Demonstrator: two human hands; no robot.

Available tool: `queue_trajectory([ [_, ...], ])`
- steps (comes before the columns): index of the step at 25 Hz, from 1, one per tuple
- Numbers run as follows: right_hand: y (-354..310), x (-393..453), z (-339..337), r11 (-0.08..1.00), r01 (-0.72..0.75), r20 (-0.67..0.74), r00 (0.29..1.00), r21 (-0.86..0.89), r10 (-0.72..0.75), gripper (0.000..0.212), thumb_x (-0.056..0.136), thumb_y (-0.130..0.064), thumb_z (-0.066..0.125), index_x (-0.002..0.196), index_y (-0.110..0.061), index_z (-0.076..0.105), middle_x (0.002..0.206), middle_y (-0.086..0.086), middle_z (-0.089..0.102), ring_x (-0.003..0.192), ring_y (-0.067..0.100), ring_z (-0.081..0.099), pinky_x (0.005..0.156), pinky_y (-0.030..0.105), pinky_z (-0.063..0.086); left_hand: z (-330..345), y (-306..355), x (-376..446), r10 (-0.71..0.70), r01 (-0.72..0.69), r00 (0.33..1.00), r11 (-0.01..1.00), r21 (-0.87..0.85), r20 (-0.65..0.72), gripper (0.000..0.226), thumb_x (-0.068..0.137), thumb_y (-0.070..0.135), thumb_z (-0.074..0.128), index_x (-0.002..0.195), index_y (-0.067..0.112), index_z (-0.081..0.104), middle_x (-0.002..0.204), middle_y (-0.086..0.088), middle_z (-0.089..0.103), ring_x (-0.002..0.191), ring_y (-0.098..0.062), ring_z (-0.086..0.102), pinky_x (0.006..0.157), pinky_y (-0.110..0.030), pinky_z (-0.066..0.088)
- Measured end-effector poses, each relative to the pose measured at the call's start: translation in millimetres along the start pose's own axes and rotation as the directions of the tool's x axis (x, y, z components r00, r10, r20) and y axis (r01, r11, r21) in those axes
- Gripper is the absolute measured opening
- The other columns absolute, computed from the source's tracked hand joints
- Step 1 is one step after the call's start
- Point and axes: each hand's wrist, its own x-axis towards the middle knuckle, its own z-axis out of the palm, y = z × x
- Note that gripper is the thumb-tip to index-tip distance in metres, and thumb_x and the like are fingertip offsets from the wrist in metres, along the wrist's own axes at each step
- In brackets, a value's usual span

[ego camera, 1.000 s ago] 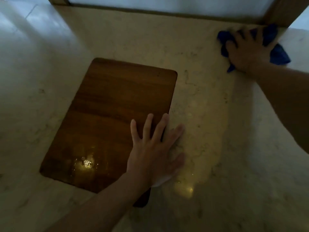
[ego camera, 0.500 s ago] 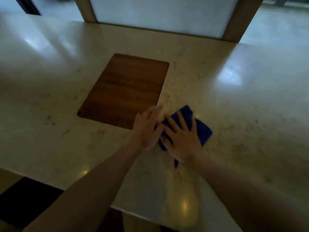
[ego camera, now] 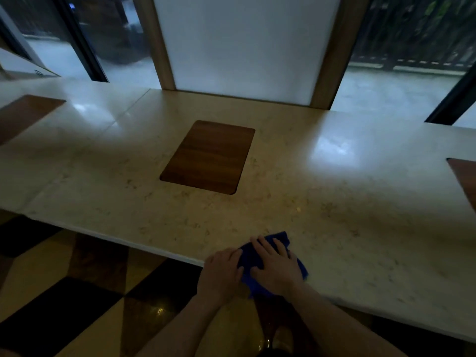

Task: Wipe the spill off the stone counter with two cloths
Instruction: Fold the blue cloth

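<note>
A blue cloth (ego camera: 257, 258) lies at the front edge of the pale stone counter (ego camera: 334, 202), partly hanging over it. My right hand (ego camera: 277, 267) lies flat on top of the cloth with fingers spread. Just left of it, my left hand (ego camera: 222, 273) is at the counter's edge, its fingers touching the cloth's left side. I see only one cloth, and no spill shows on the stone.
A wooden inset board (ego camera: 210, 157) sits in the counter's middle, beyond my hands. Similar wood panels show at the far left (ego camera: 23, 115) and right (ego camera: 465, 176). A white panel between wooden posts (ego camera: 244, 47) rises behind the counter. Checkered floor (ego camera: 77, 292) lies below the edge.
Both hands have slid the cloth back from beside the wooden board to the counter's front edge. The view has pulled back and risen, showing much more of the counter.
</note>
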Motion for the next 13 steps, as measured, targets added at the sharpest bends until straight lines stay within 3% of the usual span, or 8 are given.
queue_trajectory([
  [3, 20, -12, -26, 0.994, -0.110, 0.062, 0.992, 0.026, 0.108, 0.070, 0.094, -0.036, 0.044, 0.156, -0.036, 0.011, 0.165, -0.008, 0.007, 0.146, 0.032, 0.015, 0.113, 0.048, 0.029, -8, 14, 4, -0.083, 0.084, 0.996, 0.994, -0.071, 0.016, 0.040, 0.101, 0.047, 0.040, 0.136, 0.029, 0.046, 0.134, 0.004, 0.050, 0.120, -0.020, 0.049, 0.099, -0.035, 0.043],
  [5, 27, -24, -21, 0.989, -0.147, 0.010, 0.989, 0.003, 0.147, 0.061, 0.095, -0.025, 0.047, 0.151, -0.033, 0.026, 0.161, -0.002, 0.020, 0.138, 0.032, 0.028, 0.107, 0.045, 0.037, -10, 28, 0, -0.077, 0.080, 0.996, 0.994, -0.075, 0.047, 0.031, 0.100, 0.042, 0.045, 0.126, 0.026, 0.050, 0.124, 0.000, 0.053, 0.113, -0.023, 0.050, 0.093, -0.035, 0.045],
  [8, 35, -42, -6, 0.979, -0.191, -0.217, 0.961, -0.071, 0.172, 0.034, 0.097, -0.034, 0.049, 0.131, -0.031, 0.043, 0.136, 0.000, 0.046, 0.120, 0.025, 0.042, 0.094, 0.038, 0.040, -14, 43, -4, -0.038, 0.039, 0.999, 0.988, -0.147, 0.015, 0.014, 0.097, 0.022, 0.046, 0.110, 0.024, 0.048, 0.113, 0.001, 0.052, 0.100, -0.019, 0.053, 0.083, -0.031, 0.045],
  [11, 57, -69, -15, 0.971, -0.239, -0.243, 0.944, -0.031, 0.224, 0.029, 0.094, -0.043, 0.054, 0.120, -0.031, 0.051, 0.123, -0.004, 0.054, 0.116, 0.023, 0.042, 0.093, 0.038, 0.036, -25, 61, 0, 0.012, -0.003, 1.000, 0.908, -0.418, 0.020, 0.021, 0.085, 0.007, 0.052, 0.090, 0.027, 0.046, 0.099, 0.005, 0.047, 0.086, -0.011, 0.049, 0.063, -0.016, 0.039],
  [13, 88, -94, -34, 0.970, -0.241, -0.220, 0.944, 0.044, 0.245, 0.032, 0.089, -0.049, 0.058, 0.117, -0.034, 0.056, 0.119, -0.007, 0.054, 0.116, 0.021, 0.040, 0.093, 0.040, 0.034, -39, 83, 1, 0.080, -0.059, 0.997, 0.849, -0.525, 0.017, 0.029, 0.078, 0.002, 0.054, 0.082, 0.030, 0.045, 0.097, 0.006, 0.048, 0.085, -0.007, 0.048, 0.061, -0.014, 0.039],
])
